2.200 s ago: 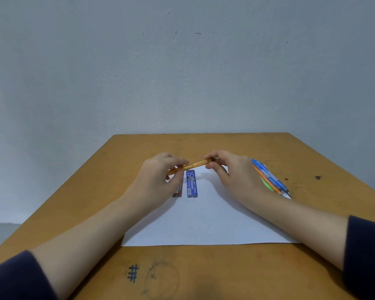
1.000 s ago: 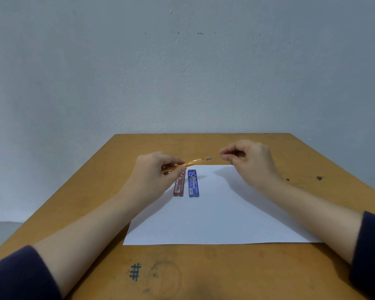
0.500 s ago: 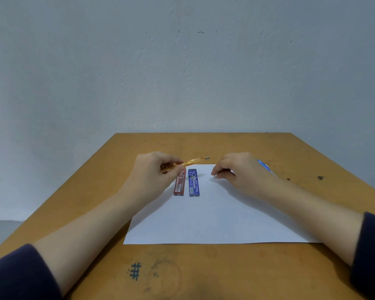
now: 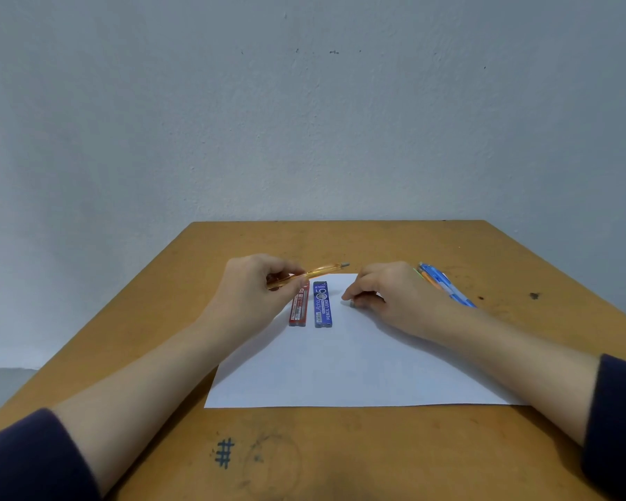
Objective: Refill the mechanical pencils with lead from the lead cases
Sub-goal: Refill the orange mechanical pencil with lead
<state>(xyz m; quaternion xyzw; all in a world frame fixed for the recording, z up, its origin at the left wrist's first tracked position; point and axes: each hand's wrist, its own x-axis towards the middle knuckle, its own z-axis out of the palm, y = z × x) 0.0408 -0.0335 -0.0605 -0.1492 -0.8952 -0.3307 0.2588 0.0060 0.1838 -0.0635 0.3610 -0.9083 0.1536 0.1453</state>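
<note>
The near half of the paper (image 4: 358, 367) lies bare, an open lane in from its front edge. Toward the paper's far left corner the red lead case (image 4: 298, 308) and blue lead case (image 4: 322, 305) lie side by side (nearly touching), the left hand (image 4: 257, 294) gripping an orange pencil (image 4: 317, 272) above them. The right hand (image 4: 394, 298) sits on the paper's far right part, near the blue lead case. Off its far right corner lies a bunch of pencils (image 4: 445, 285).

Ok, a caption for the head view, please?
Left hand holds an orange pencil near a red lead case and a blue lead case on white paper; right hand touches the paper.
</note>
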